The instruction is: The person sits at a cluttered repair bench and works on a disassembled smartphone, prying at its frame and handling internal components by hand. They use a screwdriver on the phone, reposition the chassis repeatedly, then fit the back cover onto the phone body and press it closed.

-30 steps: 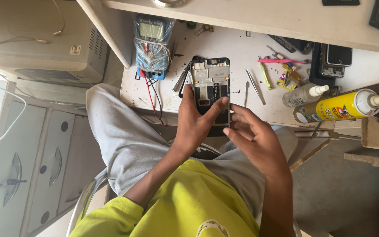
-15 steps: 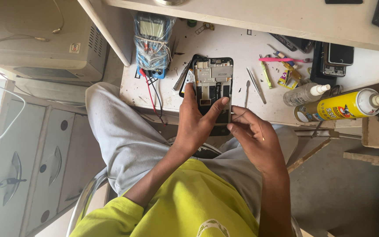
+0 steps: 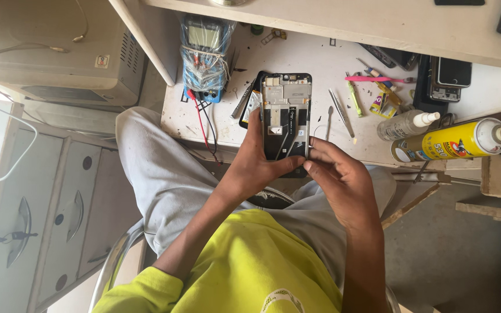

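An opened smartphone, back cover off with its inner frame and cables showing, is held upright over the edge of a white workbench. My left hand grips its lower left side, thumb across the bottom. My right hand pinches the phone's lower right corner with its fingertips. Another dark phone part lies on the bench just behind the phone's left edge.
A multimeter wrapped in plastic with red and black leads sits at the left. Tweezers, a pink tool, a white bottle, a yellow spray can and more phones lie at the right.
My right hand has moved up from below the phone to its lower right corner. The phone and left hand have hardly moved.
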Tool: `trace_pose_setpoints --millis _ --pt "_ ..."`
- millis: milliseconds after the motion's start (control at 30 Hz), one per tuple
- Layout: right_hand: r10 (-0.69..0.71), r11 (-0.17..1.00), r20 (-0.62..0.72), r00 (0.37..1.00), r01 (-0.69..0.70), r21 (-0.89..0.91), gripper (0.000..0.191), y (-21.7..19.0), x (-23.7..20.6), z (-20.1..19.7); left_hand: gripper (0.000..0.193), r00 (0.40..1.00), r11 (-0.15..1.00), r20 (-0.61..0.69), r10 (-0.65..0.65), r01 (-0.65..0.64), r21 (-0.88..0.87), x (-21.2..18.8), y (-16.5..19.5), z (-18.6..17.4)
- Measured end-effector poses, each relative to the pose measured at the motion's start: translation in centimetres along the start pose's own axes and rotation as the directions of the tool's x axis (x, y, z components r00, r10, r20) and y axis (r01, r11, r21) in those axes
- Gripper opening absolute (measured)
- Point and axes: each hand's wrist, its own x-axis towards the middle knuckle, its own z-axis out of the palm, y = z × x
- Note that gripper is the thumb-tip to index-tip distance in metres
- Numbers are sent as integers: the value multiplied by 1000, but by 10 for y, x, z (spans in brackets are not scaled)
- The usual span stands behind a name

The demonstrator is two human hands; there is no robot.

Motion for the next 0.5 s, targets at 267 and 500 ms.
trace_pose_setpoints --millis 267,500 --pt "54 999 -19 998 -54 -4 46 2 0 -3 97 1000 999 25 -19 18 43 2 0 -3" --pt "53 993 -64 997 -46 108 43 7 0 0 96 996 997 51 -70 71 -14 1 1 -3"
